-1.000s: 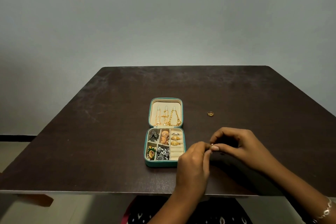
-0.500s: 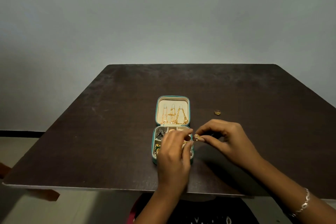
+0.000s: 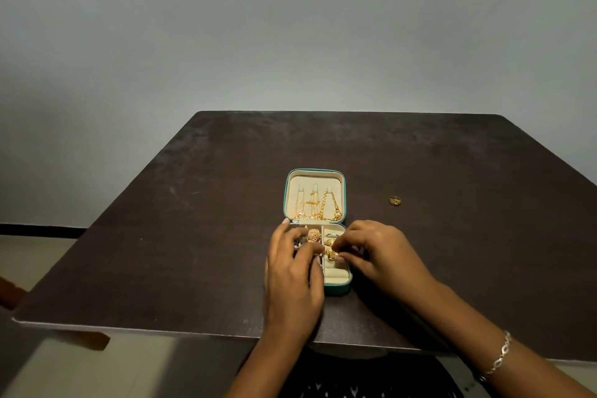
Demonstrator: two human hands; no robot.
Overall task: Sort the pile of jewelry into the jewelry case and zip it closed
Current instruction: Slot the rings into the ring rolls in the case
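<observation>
A small teal jewelry case (image 3: 285,194) lies open on the dark table, its cream lid holding gold chains (image 3: 318,206). The lower tray has compartments with earrings and a ring roll. My left hand (image 3: 292,275) rests over the tray's left side, hiding those compartments. My right hand (image 3: 378,254) is at the tray's right edge, its fingertips pinching a gold ring (image 3: 331,255) down at the ring roll. A second gold ring (image 3: 394,200) lies loose on the table, to the right of the lid.
The dark brown table (image 3: 193,236) has its near edge just below my wrists. A plain grey wall stands behind it. A silver bracelet (image 3: 500,354) is on my right wrist.
Both hands moved left from the bare table onto the case. The ring pinched in my right fingers came with them and now sits at the ring roll.
</observation>
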